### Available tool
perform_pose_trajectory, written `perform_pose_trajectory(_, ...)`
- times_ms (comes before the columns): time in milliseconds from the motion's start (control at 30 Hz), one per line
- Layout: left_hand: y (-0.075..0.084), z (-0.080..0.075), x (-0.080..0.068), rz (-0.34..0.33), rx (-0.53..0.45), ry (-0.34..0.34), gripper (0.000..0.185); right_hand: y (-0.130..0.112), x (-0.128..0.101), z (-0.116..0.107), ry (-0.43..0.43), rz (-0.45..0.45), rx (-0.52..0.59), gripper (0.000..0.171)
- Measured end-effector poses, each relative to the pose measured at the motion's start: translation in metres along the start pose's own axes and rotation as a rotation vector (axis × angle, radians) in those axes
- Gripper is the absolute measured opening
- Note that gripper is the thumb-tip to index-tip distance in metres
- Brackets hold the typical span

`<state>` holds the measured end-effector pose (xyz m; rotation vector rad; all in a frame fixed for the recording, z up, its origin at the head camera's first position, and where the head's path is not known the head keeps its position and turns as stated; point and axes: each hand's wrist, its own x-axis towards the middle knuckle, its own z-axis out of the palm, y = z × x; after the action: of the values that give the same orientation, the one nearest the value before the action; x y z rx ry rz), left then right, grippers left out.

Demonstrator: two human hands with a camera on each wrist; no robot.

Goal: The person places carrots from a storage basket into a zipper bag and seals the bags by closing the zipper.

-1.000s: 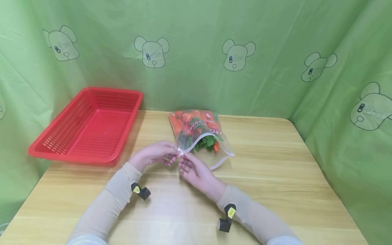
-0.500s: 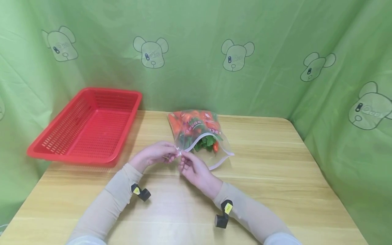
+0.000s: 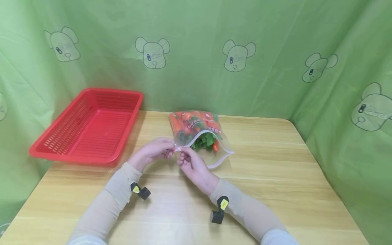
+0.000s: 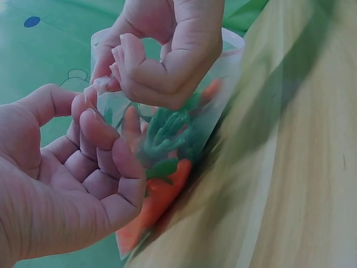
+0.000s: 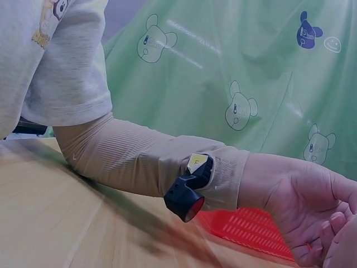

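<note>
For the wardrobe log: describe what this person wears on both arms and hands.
Both hands are bare: left hand, right hand. Snug beige sleeves run to the wrists, under a pale grey short-sleeved T-shirt. Each wrist carries a small black camera with a yellow tag.

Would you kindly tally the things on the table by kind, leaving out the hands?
Red basket: 1
Clear zip bag of vegetables: 1, its left corner pinched by the left hand and right hand
Total: 2
</note>
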<state>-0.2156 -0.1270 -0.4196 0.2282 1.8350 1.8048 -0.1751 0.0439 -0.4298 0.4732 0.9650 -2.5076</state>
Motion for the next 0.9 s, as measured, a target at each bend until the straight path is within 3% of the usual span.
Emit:
perform_pose_trajectory(333,0.004,-0.009,-0.004,0.012,-0.047,0.048,0.024,-0.012,0.003,0.0,0.051,-0.055,0.051,0.009)
perform_pose_trajectory(900,0.01,-0.026,-0.006,0.033,-0.218,0.234,0.021,-0.036,0.008,-0.008,0.075,-0.126,0.08,0.009)
